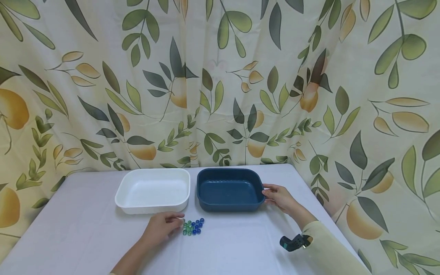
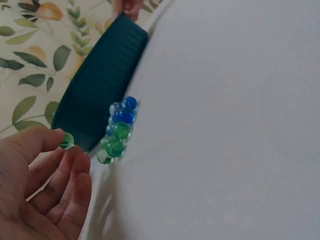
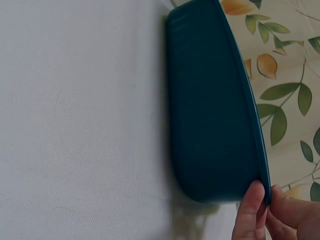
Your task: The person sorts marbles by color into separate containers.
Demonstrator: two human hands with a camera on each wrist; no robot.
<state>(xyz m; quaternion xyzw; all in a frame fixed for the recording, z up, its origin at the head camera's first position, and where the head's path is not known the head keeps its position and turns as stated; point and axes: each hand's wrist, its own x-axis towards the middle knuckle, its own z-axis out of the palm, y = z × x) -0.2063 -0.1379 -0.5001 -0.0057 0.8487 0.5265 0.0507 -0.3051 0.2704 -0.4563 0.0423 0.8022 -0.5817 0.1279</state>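
Between thumb and finger, my left hand pinches a green glass marble, just left of a cluster of marbles on the table. Green marbles make up the cluster's left part and blue marbles its right part. My right hand grips the right rim of a dark blue tray. In the right wrist view the thumb and fingers clasp that rim from both sides. The blue tray stands behind the marbles, and its inside shows no contents.
A white tray stands to the left of the blue one, with a narrow gap between them. A white cloth covers the table. Behind it hangs a leaf-patterned curtain. A black device is strapped to my right wrist.
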